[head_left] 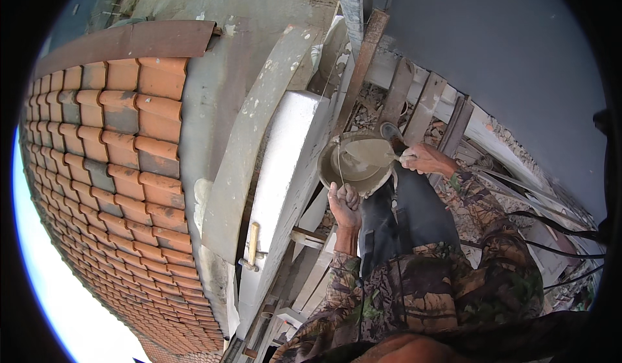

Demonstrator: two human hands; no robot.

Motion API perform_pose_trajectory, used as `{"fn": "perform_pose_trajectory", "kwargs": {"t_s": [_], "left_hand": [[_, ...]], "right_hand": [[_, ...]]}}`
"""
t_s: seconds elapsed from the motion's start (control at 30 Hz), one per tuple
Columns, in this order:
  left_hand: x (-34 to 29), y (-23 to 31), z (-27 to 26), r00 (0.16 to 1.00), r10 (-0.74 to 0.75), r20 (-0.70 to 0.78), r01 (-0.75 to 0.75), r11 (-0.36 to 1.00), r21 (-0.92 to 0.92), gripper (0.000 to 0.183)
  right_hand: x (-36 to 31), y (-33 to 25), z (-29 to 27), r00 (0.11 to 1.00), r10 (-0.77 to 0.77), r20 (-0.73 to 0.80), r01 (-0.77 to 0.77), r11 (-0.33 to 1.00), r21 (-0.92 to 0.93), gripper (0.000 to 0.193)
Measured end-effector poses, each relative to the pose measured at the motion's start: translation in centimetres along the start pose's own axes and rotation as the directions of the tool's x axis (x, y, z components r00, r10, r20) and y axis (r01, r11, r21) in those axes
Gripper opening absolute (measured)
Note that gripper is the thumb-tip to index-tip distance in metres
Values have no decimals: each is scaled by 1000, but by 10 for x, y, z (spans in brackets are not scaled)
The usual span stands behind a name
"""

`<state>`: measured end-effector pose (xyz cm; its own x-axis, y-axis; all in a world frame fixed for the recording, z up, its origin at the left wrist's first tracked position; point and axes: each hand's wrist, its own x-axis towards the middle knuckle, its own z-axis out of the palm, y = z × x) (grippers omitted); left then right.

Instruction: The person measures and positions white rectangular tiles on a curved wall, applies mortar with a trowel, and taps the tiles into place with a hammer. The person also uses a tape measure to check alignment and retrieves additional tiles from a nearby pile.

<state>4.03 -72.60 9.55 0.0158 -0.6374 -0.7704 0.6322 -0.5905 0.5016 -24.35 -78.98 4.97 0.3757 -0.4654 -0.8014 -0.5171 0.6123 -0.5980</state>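
Observation:
A round bucket (326, 174) with grey wet mortar inside hangs in front of my legs. My left hand (345, 205) is closed at its near rim, fingers curled round the thin wire handle (341, 162) that crosses the opening. In my right hand (429, 159) is a trowel (368, 152), gripped by its handle. The trowel's broad blade, coated in mortar, lies over the bucket's opening. Both hands are smeared with grey.
To the left, a hammer (253, 246) rests on a white-topped ledge (278, 149), beyond which slopes an orange tiled roof (149, 143). Wooden planks (424, 107) span rubble below my feet. A grey wall (492, 45) rises at right, with black cables (557, 249) near my right arm.

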Motion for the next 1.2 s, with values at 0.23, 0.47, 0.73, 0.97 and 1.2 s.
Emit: {"fn": "perform_pose_trajectory", "kwargs": {"t_s": [0.23,0.47,0.73,0.97,1.2], "left_hand": [[18,-22,3,994,-15,-108,11,999,-33,56],[18,-34,0,973,1,-231,-21,996,-85,56],[12,-48,-7,963,-21,-270,-23,987,-157,56],[13,-51,-1,972,7,-236,-47,985,-163,54],[21,-47,16,978,18,-207,-49,988,-147,56]], "right_hand": [[23,-45,-23,934,-174,-312,157,985,-79,41],[147,-69,12,740,-491,-459,329,860,-391,41],[167,-96,-5,821,-451,-349,273,849,-453,32],[129,-95,29,732,-558,-391,397,816,-420,43],[55,-57,34,685,-558,-469,359,818,-449,42]]}}
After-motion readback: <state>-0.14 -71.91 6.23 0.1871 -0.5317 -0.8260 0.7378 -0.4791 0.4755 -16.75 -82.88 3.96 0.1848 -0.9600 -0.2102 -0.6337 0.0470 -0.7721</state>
